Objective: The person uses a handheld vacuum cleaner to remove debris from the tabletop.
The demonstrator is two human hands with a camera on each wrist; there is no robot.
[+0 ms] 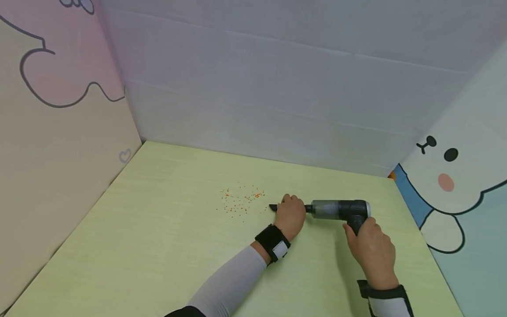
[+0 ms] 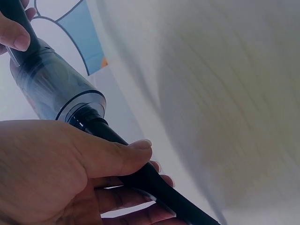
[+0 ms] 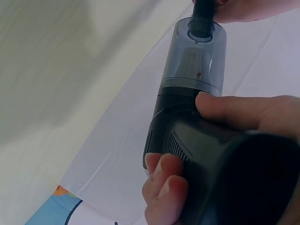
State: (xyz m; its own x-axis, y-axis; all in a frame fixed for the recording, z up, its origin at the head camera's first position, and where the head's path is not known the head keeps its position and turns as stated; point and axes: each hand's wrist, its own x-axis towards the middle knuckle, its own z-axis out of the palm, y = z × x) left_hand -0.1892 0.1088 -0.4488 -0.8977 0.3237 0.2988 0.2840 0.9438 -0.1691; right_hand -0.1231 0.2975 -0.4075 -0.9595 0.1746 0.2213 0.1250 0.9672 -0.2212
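Observation:
A black handheld vacuum cleaner (image 1: pixel 336 209) with a clear dust cup (image 3: pixel 194 58) is held above the table, its nozzle pointing left. My right hand (image 1: pixel 374 253) grips its handle, fingers wrapped round it in the right wrist view. Farther forward, my left hand (image 1: pixel 291 216) holds the slim black nozzle (image 2: pixel 145 180) between thumb and fingers. The nozzle's slanted tip (image 1: pixel 273 207) sticks out just past the left hand. Small orange crumbs (image 1: pixel 237 204) lie scattered on the table left of that tip. A reddish speck (image 3: pixel 198 75) shows inside the dust cup.
The pale yellow-green table (image 1: pixel 138 246) meets a whitish back wall (image 1: pixel 257 88). Side panels with cartoon drawings stand at left (image 1: pixel 59 145) and right (image 1: pixel 475 176). Both wrists wear black straps, the left one (image 1: pixel 273 243) over a light grey sleeve.

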